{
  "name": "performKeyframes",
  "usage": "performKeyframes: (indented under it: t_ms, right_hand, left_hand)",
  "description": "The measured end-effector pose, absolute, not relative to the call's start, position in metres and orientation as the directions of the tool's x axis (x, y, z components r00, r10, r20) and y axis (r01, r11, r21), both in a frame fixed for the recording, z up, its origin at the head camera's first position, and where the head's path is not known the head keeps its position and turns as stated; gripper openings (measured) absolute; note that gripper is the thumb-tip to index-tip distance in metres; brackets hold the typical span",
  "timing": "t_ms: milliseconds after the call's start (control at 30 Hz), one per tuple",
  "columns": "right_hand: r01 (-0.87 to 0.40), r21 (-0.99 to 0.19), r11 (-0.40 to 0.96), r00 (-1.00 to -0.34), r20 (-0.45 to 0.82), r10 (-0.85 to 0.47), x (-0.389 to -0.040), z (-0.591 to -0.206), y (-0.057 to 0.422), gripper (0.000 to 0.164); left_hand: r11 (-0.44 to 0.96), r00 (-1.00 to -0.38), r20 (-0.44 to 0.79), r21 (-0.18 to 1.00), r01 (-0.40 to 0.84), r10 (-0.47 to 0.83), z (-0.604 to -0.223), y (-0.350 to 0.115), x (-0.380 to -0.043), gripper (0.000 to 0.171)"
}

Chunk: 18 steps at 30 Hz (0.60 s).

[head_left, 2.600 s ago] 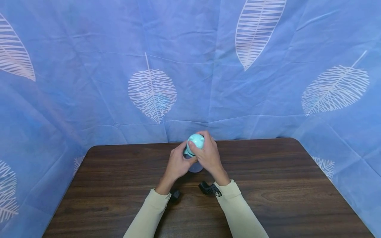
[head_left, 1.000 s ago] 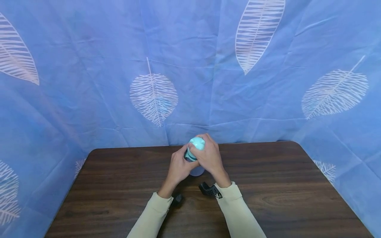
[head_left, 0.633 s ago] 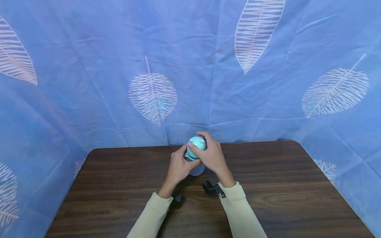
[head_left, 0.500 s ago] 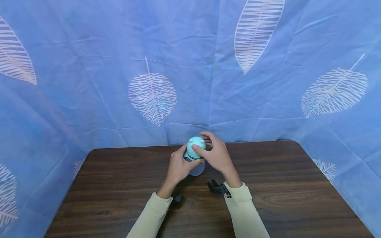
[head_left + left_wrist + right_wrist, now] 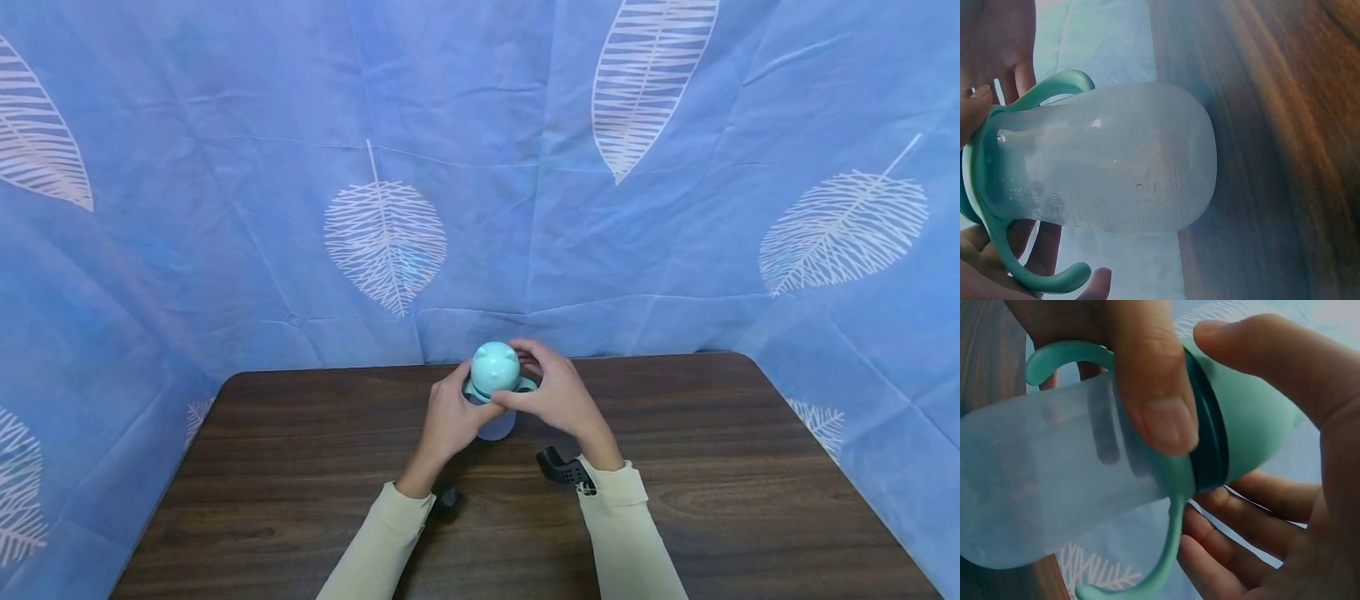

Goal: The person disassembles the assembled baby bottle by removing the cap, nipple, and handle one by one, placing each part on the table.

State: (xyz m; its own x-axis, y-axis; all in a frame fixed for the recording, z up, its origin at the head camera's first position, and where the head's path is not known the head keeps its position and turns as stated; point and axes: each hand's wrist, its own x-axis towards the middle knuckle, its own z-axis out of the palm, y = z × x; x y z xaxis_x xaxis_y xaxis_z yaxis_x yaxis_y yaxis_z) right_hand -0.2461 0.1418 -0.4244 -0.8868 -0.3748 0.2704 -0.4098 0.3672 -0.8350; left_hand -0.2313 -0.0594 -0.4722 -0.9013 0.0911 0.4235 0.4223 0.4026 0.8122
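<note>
A translucent baby bottle point(image 5: 496, 427) with mint-green handles and a rounded, eared mint cap point(image 5: 495, 365) stands upright near the table's far edge. My left hand point(image 5: 448, 421) grips it at the neck from the left. In the right wrist view the left thumb point(image 5: 1163, 403) presses on the green handle collar, just below a dark teal ring point(image 5: 1211, 428). My right hand point(image 5: 561, 400) curves loosely around the right side, its fingers spread behind the right handle point(image 5: 1163, 559) and its thumb near the cap's edge. The left wrist view has the bottle's body point(image 5: 1116, 156) bearing faint raised markings.
The dark wood table point(image 5: 300, 467) has rounded far corners. Behind it hangs a blue cloth point(image 5: 480, 208) with white leaf prints. Black wrist cameras sit at both wrists, the right one point(image 5: 558, 467) low over the table.
My right hand has loosened from around the cap and shifted right and lower, baring the cap and the right handle. My left hand keeps its grip on the baby bottle.
</note>
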Motion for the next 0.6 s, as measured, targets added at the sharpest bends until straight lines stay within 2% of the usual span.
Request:
performKeyframes:
  t_ms: [267,600]
  right_hand:
    - [-0.392,-0.842,0.37,-0.896,0.26,-0.359,-0.2445,-0.4236,0.137,0.08]
    - [-0.433,-0.826,0.36,-0.88,0.301,-0.367,-0.2457,-0.4256,0.1351,0.075]
  left_hand:
    - [0.416,-0.911,0.402,0.816,0.402,0.092,-0.4714,-0.0596,-0.2312,0.07]
    - [0.41,-0.924,0.372,0.832,0.374,0.089,-0.4705,-0.0599,-0.2297,0.07]
